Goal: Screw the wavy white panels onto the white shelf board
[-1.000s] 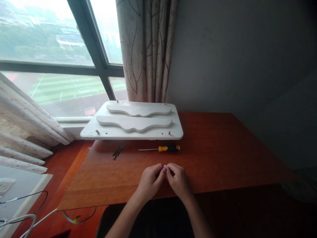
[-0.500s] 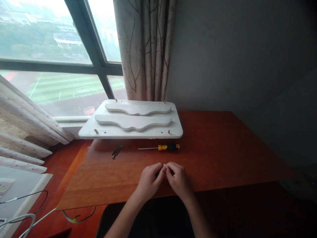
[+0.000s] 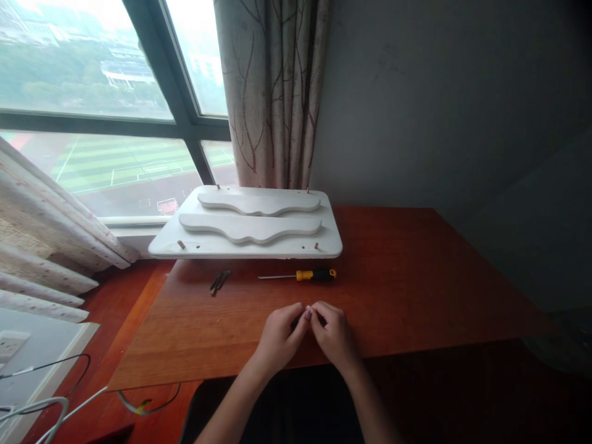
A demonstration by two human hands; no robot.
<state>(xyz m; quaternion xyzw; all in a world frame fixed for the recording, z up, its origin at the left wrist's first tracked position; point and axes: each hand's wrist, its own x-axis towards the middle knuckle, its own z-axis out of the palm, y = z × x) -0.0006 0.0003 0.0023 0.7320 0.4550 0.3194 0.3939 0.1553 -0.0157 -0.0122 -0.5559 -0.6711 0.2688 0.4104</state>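
My left hand [image 3: 281, 332] and my right hand [image 3: 330, 330] meet over the front of the brown table, fingertips pinched together. Whatever lies between them, if anything, is too small or hidden to make out. Just beyond them lies a screwdriver [image 3: 317, 275] with a yellow and black handle, its shaft pointing left. To its left is a small pile of dark screws [image 3: 218, 282]. Behind these rests a white board [image 3: 250, 249] with rounded corners and wooden dowels standing near its corners. On it lie two white wavy-edged rails, a front one [image 3: 250, 229] and a rear one [image 3: 259, 201].
The brown table [image 3: 393, 277] runs up to a grey wall on the right. A window [image 3: 92, 166] and patterned curtains [image 3: 277, 92] stand behind and left. Cables [image 3: 60, 404] hang near a wall socket [image 3: 12, 345] at the lower left.
The view has shifted very slightly. Both hands stay pinched together in the same place, and the objects on the table have not moved.
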